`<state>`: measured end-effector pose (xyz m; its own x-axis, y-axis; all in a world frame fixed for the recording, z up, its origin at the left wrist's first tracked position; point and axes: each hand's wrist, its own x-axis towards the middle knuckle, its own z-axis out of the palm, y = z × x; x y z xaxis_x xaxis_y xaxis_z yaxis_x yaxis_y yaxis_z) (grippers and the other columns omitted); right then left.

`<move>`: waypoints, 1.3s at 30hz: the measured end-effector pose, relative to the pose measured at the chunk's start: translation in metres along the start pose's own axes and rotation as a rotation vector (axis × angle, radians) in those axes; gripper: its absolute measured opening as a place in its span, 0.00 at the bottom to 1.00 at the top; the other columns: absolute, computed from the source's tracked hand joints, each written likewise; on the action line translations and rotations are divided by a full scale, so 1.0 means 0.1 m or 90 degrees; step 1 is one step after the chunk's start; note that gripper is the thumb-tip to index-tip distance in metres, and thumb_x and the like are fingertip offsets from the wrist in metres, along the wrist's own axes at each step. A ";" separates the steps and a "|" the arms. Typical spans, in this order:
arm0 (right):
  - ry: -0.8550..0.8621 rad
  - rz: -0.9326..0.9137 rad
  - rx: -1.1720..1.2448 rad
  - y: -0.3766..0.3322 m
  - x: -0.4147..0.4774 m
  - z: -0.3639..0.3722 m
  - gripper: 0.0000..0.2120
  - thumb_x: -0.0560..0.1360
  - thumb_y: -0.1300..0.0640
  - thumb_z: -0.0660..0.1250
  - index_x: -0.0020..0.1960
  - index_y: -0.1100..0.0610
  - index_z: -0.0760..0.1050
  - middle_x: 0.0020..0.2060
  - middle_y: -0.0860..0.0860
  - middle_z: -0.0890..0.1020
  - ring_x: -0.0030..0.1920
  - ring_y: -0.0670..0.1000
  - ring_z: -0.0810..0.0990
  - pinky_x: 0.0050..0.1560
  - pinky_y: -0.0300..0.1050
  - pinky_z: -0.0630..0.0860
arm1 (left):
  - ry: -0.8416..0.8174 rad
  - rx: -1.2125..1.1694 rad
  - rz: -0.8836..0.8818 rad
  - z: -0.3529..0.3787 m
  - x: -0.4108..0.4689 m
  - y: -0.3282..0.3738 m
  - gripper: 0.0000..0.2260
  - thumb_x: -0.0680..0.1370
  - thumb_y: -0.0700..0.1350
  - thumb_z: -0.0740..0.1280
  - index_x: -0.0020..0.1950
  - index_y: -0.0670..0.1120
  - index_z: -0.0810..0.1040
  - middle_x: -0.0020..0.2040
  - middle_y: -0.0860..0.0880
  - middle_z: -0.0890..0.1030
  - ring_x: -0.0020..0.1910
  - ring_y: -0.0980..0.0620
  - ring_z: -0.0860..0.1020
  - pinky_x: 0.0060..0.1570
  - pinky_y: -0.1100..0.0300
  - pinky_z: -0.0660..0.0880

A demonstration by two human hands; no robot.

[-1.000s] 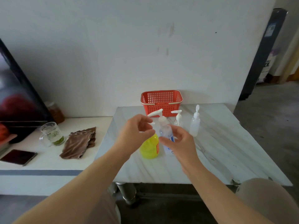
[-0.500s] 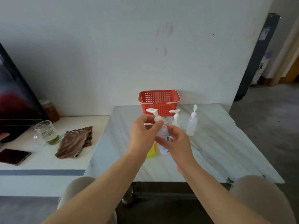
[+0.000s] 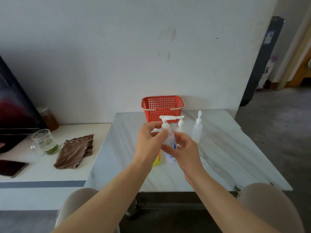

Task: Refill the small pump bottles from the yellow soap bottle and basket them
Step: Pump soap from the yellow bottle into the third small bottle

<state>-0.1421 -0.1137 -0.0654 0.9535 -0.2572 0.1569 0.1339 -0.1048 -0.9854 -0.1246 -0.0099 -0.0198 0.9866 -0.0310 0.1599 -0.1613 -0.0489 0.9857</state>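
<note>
A clear small pump bottle [image 3: 171,145] with blue print stands on the marble table [image 3: 218,158]. My right hand [image 3: 182,151] grips its body. My left hand [image 3: 149,143] pinches its white pump collar just below the pump head [image 3: 165,118]. The yellow soap bottle [image 3: 157,159] is mostly hidden behind my left hand. A second small pump bottle [image 3: 180,124] stands right behind, partly hidden. A third clear bottle [image 3: 197,129] with a white cap stands to the right. The red basket [image 3: 162,106] sits against the wall.
On the low white shelf to the left lie a brown cloth [image 3: 74,151], a glass mug [image 3: 44,143], a dark phone [image 3: 12,167] and a jar [image 3: 49,117]. A dark screen [image 3: 11,105] leans there. My knees show below the table's front edge.
My left hand came in from the left and closed on the pump collar. The pump head has turned from pointing right to pointing left. My right hand kept its hold on the bottle.
</note>
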 end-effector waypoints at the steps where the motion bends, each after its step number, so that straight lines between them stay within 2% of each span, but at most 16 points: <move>1: 0.000 0.002 0.003 0.00 0.00 0.00 0.14 0.69 0.53 0.76 0.49 0.41 0.75 0.44 0.33 0.79 0.45 0.36 0.79 0.38 0.25 0.72 | 0.005 0.001 0.008 0.01 0.00 0.00 0.11 0.73 0.41 0.69 0.55 0.48 0.77 0.50 0.50 0.80 0.44 0.55 0.81 0.35 0.69 0.76; 3: -0.003 0.004 0.015 0.00 -0.01 0.01 0.14 0.69 0.53 0.76 0.50 0.42 0.75 0.46 0.36 0.81 0.48 0.39 0.80 0.43 0.28 0.73 | 0.029 -0.004 0.014 0.04 -0.01 -0.02 0.14 0.72 0.46 0.72 0.55 0.48 0.74 0.49 0.51 0.79 0.45 0.53 0.82 0.39 0.63 0.79; 5: -0.004 0.004 0.018 -0.01 -0.02 0.02 0.14 0.69 0.53 0.75 0.51 0.42 0.75 0.46 0.37 0.81 0.49 0.39 0.79 0.44 0.29 0.73 | 0.054 0.005 0.009 0.06 0.00 -0.02 0.14 0.71 0.49 0.74 0.51 0.47 0.74 0.46 0.50 0.80 0.44 0.51 0.82 0.40 0.59 0.80; 9: 0.006 0.013 0.029 -0.02 -0.03 0.00 0.14 0.69 0.53 0.75 0.50 0.42 0.75 0.46 0.36 0.80 0.48 0.39 0.79 0.45 0.28 0.72 | 0.023 0.006 0.004 0.06 0.00 -0.01 0.04 0.74 0.45 0.69 0.48 0.49 0.77 0.50 0.47 0.80 0.46 0.51 0.82 0.36 0.66 0.75; 11: 0.008 0.014 0.031 -0.01 -0.03 -0.03 0.14 0.69 0.53 0.75 0.50 0.42 0.74 0.46 0.37 0.80 0.47 0.38 0.78 0.44 0.26 0.71 | -0.016 -0.015 0.020 0.06 -0.03 0.03 0.08 0.76 0.40 0.66 0.45 0.54 0.77 0.52 0.51 0.78 0.46 0.54 0.80 0.36 0.70 0.75; 13: 0.006 0.010 0.028 -0.02 -0.03 -0.03 0.14 0.69 0.53 0.75 0.50 0.42 0.75 0.46 0.37 0.80 0.46 0.38 0.78 0.43 0.26 0.71 | -0.017 -0.029 0.037 0.06 -0.02 0.03 0.09 0.75 0.40 0.68 0.49 0.55 0.77 0.50 0.52 0.79 0.44 0.55 0.81 0.36 0.70 0.75; 15: 0.007 0.008 0.022 -0.03 -0.03 -0.02 0.14 0.69 0.53 0.75 0.49 0.42 0.75 0.45 0.35 0.80 0.46 0.38 0.79 0.41 0.26 0.72 | 0.006 -0.027 0.048 0.06 -0.02 0.01 0.13 0.72 0.45 0.73 0.53 0.52 0.75 0.48 0.51 0.80 0.42 0.54 0.82 0.38 0.64 0.78; 18: 0.011 0.012 0.029 -0.02 -0.04 -0.02 0.14 0.68 0.53 0.75 0.49 0.42 0.75 0.45 0.35 0.80 0.46 0.38 0.79 0.41 0.28 0.72 | 0.040 0.001 0.028 0.10 0.01 -0.03 0.16 0.67 0.52 0.76 0.48 0.49 0.75 0.45 0.46 0.82 0.42 0.49 0.83 0.41 0.52 0.82; 20: 0.019 0.015 0.035 0.00 -0.04 -0.02 0.14 0.69 0.52 0.75 0.50 0.43 0.75 0.45 0.35 0.80 0.46 0.39 0.79 0.43 0.29 0.72 | 0.041 0.012 0.025 0.12 0.00 -0.03 0.13 0.68 0.52 0.75 0.46 0.48 0.77 0.48 0.44 0.81 0.43 0.49 0.83 0.39 0.56 0.81; 23: 0.030 0.021 0.037 0.01 -0.04 -0.04 0.13 0.69 0.52 0.75 0.50 0.43 0.75 0.44 0.35 0.79 0.46 0.39 0.79 0.42 0.27 0.72 | -0.002 -0.007 0.023 0.12 0.00 -0.01 0.01 0.75 0.45 0.70 0.44 0.50 0.79 0.53 0.49 0.78 0.46 0.51 0.81 0.37 0.67 0.76; 26: 0.030 0.017 0.037 0.01 -0.04 -0.05 0.13 0.69 0.52 0.75 0.49 0.42 0.74 0.44 0.35 0.79 0.44 0.38 0.79 0.38 0.25 0.72 | -0.025 -0.036 0.012 0.12 -0.04 0.00 0.04 0.76 0.45 0.68 0.49 0.53 0.78 0.53 0.53 0.78 0.47 0.54 0.81 0.40 0.66 0.77; 28: 0.029 0.015 0.035 0.01 -0.05 -0.05 0.13 0.69 0.52 0.75 0.49 0.42 0.74 0.44 0.34 0.79 0.45 0.38 0.78 0.40 0.27 0.72 | 0.005 -0.033 0.014 0.13 -0.04 -0.02 0.11 0.72 0.49 0.72 0.52 0.50 0.76 0.50 0.51 0.80 0.46 0.52 0.82 0.42 0.60 0.80; 30: 0.023 0.018 0.036 0.01 -0.05 -0.03 0.14 0.69 0.52 0.75 0.50 0.42 0.74 0.45 0.35 0.79 0.46 0.38 0.78 0.43 0.28 0.72 | 0.048 -0.003 0.005 0.14 -0.02 -0.02 0.15 0.69 0.52 0.74 0.49 0.47 0.75 0.45 0.48 0.82 0.42 0.51 0.83 0.41 0.56 0.81; 33: 0.028 0.024 0.034 0.03 -0.05 -0.03 0.14 0.69 0.52 0.75 0.50 0.42 0.74 0.45 0.35 0.79 0.46 0.40 0.78 0.44 0.29 0.72 | 0.058 0.044 0.017 0.14 0.02 -0.03 0.09 0.71 0.50 0.73 0.45 0.47 0.77 0.44 0.48 0.82 0.41 0.52 0.83 0.38 0.61 0.79; 36: 0.036 0.020 0.029 0.03 -0.04 -0.05 0.14 0.70 0.51 0.74 0.52 0.43 0.74 0.45 0.36 0.79 0.45 0.39 0.78 0.40 0.25 0.72 | 0.003 0.041 0.026 0.12 0.01 -0.03 0.02 0.76 0.45 0.68 0.46 0.49 0.80 0.46 0.49 0.82 0.45 0.53 0.81 0.39 0.66 0.75; 39: 0.040 0.012 0.033 0.04 -0.05 -0.04 0.14 0.69 0.51 0.74 0.50 0.42 0.74 0.46 0.36 0.80 0.46 0.39 0.79 0.39 0.25 0.72 | -0.052 -0.054 -0.024 0.13 -0.03 -0.02 0.08 0.77 0.46 0.66 0.55 0.51 0.78 0.49 0.51 0.81 0.49 0.52 0.81 0.42 0.63 0.77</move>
<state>-0.1475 -0.1166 -0.0697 0.9373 -0.3189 0.1405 0.1312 -0.0505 -0.9901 -0.1270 -0.0223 -0.0234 0.9863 -0.1114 0.1215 -0.1185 0.0327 0.9924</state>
